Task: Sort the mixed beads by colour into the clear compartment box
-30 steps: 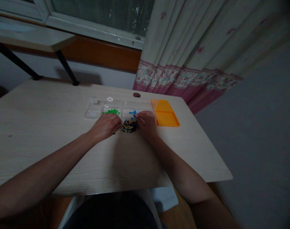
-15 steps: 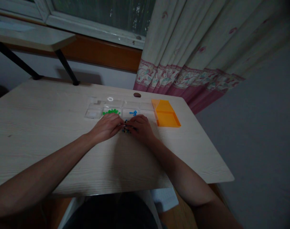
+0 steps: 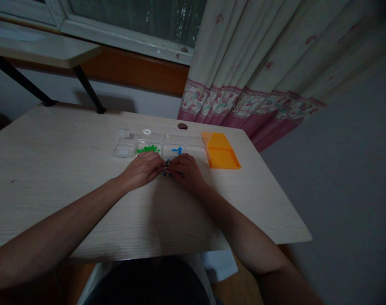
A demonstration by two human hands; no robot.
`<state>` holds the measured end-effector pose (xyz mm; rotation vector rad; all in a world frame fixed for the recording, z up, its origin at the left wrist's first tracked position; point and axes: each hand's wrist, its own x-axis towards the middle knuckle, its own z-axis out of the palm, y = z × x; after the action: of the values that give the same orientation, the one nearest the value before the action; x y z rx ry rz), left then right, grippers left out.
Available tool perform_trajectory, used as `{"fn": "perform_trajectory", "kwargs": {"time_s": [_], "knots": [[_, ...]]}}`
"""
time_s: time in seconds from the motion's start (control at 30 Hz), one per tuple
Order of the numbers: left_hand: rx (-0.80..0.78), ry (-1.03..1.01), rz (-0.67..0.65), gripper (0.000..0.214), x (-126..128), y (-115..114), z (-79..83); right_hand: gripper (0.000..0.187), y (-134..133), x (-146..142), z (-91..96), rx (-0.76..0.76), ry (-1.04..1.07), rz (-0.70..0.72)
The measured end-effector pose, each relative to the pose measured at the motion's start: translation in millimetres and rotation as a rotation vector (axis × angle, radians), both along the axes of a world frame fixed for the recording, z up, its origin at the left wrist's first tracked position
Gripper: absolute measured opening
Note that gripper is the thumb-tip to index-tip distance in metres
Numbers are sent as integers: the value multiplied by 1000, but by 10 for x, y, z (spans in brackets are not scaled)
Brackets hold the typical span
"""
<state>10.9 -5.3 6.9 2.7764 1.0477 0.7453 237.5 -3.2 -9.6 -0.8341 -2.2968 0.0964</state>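
My left hand (image 3: 141, 168) and my right hand (image 3: 187, 170) rest side by side on the wooden table (image 3: 84, 195), fingertips meeting over a small pile of mixed dark, blue and yellow beads (image 3: 167, 168), mostly hidden beneath them. Both hands have fingers curled and pressed together; what they pinch is too small to see. Just behind the hands lies a clear compartment box (image 3: 126, 146) with green beads (image 3: 148, 148) in one cell and blue beads (image 3: 178, 150) in another.
An orange lid (image 3: 221, 156) lies open at the box's right end. A hole (image 3: 182, 126) sits in the table near its far edge. A floral curtain (image 3: 259, 84) hangs at the back right; a second table (image 3: 37, 51) stands at the back left under the window.
My right hand moved left from beside the blue cell onto the bead pile, now covering most of it. My left hand barely shifted.
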Motion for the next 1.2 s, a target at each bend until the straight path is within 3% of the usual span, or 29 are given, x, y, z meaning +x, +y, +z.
{"fn": "perform_trajectory", "kwargs": {"time_s": [0.2,0.4,0.57,1.0,1.2], "knots": [[7,-35,67,28,-6,4,-19,12,14,24,27,48,110,-49],[23,-42,117,31,-16,25,-15,17,85,147,118,50,263,-360],[22,-33,117,31,-14,29,-21,22,196,207,28,-5,192,-531],[125,-33,81,33,-20,23,-49,28,207,169,-4,-37,164,-507],[89,-8,58,37,-5,51,-110,22,183,133,13,-53,122,-487]]}}
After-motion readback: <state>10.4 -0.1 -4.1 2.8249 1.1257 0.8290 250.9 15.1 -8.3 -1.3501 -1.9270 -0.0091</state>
